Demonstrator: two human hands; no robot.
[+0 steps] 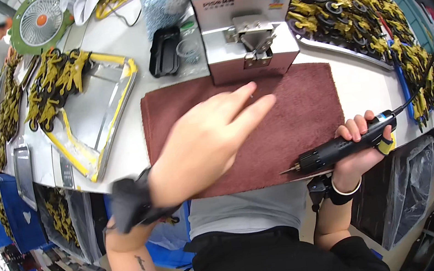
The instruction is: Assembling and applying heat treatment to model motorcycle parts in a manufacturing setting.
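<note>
My left hand [200, 138] reaches over the brown cloth mat [298, 124]. Two of its fingers stretch apart toward the front of a white-and-grey screw feeder box [240, 7] with a metal bracket [256, 38]; the hand is slightly blurred. A tiny speck shows between those fingertips, too small to identify. My right hand [362, 159] is wrapped round a black corded electric screwdriver [330, 154] at the mat's right edge. The screwdriver lies nearly level, its thin bit pointing left.
A yellow-taped tray [128, 73] carries yellow-and-black clamp-like parts [62, 79] at left. More such parts [333, 14] fill a tray at right. Behind the mat are a black plastic tray [163, 51], a small clear cup [188, 51] and a bubble-wrap bag [165, 4]. A green fan [40, 21] stands far left.
</note>
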